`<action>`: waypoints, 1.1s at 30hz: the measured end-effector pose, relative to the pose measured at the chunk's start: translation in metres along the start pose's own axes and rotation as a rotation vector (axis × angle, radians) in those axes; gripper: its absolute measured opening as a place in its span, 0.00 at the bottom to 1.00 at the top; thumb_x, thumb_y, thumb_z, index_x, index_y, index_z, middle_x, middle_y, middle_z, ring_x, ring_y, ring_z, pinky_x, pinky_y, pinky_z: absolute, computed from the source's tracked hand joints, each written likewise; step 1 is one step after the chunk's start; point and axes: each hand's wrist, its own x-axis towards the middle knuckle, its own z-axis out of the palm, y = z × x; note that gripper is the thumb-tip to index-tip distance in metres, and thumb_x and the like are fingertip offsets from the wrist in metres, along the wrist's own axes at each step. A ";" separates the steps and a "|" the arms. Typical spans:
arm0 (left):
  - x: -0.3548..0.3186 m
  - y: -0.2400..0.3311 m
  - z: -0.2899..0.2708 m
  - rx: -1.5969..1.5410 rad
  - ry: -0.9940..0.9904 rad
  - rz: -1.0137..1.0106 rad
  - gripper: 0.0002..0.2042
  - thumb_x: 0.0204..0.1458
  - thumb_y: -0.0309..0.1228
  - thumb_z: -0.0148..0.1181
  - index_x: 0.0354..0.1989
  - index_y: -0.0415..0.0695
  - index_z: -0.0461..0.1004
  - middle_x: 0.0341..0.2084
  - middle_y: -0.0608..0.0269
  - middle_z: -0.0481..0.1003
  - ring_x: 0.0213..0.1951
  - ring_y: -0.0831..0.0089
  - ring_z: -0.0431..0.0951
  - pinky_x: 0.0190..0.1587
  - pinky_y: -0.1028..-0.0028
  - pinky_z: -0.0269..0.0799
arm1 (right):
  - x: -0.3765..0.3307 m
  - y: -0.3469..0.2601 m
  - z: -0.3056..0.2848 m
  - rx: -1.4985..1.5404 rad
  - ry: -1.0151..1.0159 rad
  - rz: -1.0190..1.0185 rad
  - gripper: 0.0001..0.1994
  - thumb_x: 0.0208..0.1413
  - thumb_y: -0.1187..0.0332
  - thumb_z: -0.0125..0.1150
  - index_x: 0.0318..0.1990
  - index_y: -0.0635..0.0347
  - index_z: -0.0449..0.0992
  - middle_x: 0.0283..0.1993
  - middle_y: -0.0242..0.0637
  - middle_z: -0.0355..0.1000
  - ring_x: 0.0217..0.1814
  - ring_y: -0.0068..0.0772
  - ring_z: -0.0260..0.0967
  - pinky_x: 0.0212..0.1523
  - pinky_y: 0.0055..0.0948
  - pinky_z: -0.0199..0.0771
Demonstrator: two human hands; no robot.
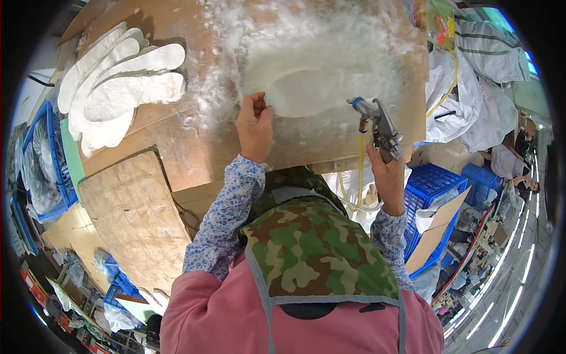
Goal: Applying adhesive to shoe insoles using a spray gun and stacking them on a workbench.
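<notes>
A white insole-shaped piece (309, 94) lies on cardboard dusted with white residue, blurred by pale mist along its far side. My left hand (257, 127) is at its left end, fingers curled and pinching its edge. In my right hand (388, 180) is a metal spray gun (383, 127), held by its handle to the right of the piece, its blue-ringed nozzle pointing left. A yellow hose (361, 159) hangs down from the gun. Several white insoles (138, 62) are fanned out in an overlapping pile on the table's far left.
The cardboard-covered table (177, 141) ends just in front of me. A brown board (135, 218) leans at the lower left. Blue crates stand at the left (50, 159) and at the right (433, 189), the right one with a cardboard flap. White sacks (471, 94) hang beyond the right edge.
</notes>
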 end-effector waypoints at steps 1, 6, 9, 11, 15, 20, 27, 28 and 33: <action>-0.001 0.001 0.003 -0.002 0.001 0.007 0.13 0.52 0.19 0.52 0.47 0.35 0.68 0.36 0.66 0.71 0.36 0.80 0.70 0.41 0.80 0.68 | 0.004 0.009 -0.010 -0.021 0.038 -0.064 0.12 0.56 0.69 0.60 0.43 0.70 0.71 0.30 0.33 0.73 0.31 0.22 0.65 0.32 0.25 0.66; -0.008 0.033 0.020 -0.327 0.040 -0.025 0.13 0.51 0.19 0.51 0.46 0.36 0.70 0.34 0.67 0.71 0.36 0.81 0.70 0.40 0.80 0.67 | 0.017 0.018 -0.048 0.179 0.102 0.032 0.11 0.56 0.71 0.59 0.43 0.67 0.71 0.24 0.29 0.68 0.19 0.16 0.59 0.20 0.20 0.58; -0.021 0.060 0.015 -0.513 0.044 0.007 0.14 0.50 0.18 0.50 0.46 0.37 0.70 0.34 0.67 0.71 0.35 0.82 0.69 0.39 0.82 0.65 | 0.016 0.013 -0.066 0.149 0.151 0.021 0.07 0.57 0.70 0.58 0.40 0.62 0.72 0.23 0.25 0.64 0.15 0.12 0.52 0.15 0.18 0.49; -0.038 0.087 0.008 -0.502 0.107 0.042 0.14 0.50 0.19 0.50 0.47 0.37 0.69 0.33 0.68 0.70 0.34 0.83 0.68 0.37 0.82 0.64 | 0.015 0.011 -0.069 0.205 0.156 -0.038 0.08 0.57 0.70 0.57 0.42 0.62 0.72 0.22 0.24 0.63 0.15 0.11 0.50 0.14 0.17 0.46; -0.081 0.140 -0.022 -0.587 0.274 0.121 0.14 0.50 0.21 0.49 0.47 0.39 0.69 0.30 0.72 0.68 0.30 0.85 0.66 0.33 0.83 0.63 | 0.002 -0.003 -0.074 0.262 -0.012 -0.111 0.11 0.59 0.71 0.53 0.48 0.63 0.73 0.25 0.22 0.64 0.16 0.10 0.45 0.14 0.16 0.42; -0.161 0.127 -0.128 -0.648 0.418 0.214 0.14 0.52 0.23 0.45 0.48 0.38 0.68 0.41 0.63 0.72 0.43 0.75 0.73 0.46 0.73 0.71 | -0.016 0.000 -0.043 0.104 -0.292 -0.205 0.18 0.60 0.73 0.47 0.57 0.63 0.68 0.48 0.29 0.71 0.16 0.11 0.42 0.16 0.16 0.43; -0.340 0.050 -0.285 -0.555 0.922 0.232 0.14 0.53 0.26 0.48 0.49 0.42 0.69 0.43 0.62 0.73 0.46 0.71 0.72 0.49 0.66 0.71 | -0.050 -0.016 0.048 -0.052 -0.526 -0.280 0.19 0.60 0.72 0.48 0.59 0.62 0.66 0.50 0.30 0.70 0.15 0.11 0.41 0.15 0.15 0.42; -0.359 0.034 -0.285 -0.568 0.999 0.206 0.14 0.53 0.26 0.49 0.49 0.42 0.69 0.43 0.62 0.73 0.47 0.71 0.72 0.49 0.66 0.70 | -0.042 -0.032 0.048 -0.106 -0.544 -0.341 0.19 0.60 0.72 0.48 0.59 0.62 0.66 0.50 0.30 0.70 0.15 0.11 0.41 0.15 0.15 0.41; -0.493 -0.043 -0.338 -0.470 1.384 0.090 0.14 0.53 0.23 0.50 0.49 0.44 0.68 0.42 0.62 0.73 0.43 0.69 0.75 0.46 0.67 0.74 | -0.108 -0.076 0.071 0.034 -0.537 -0.370 0.11 0.60 0.73 0.51 0.49 0.63 0.72 0.36 0.28 0.71 0.13 0.10 0.45 0.12 0.16 0.44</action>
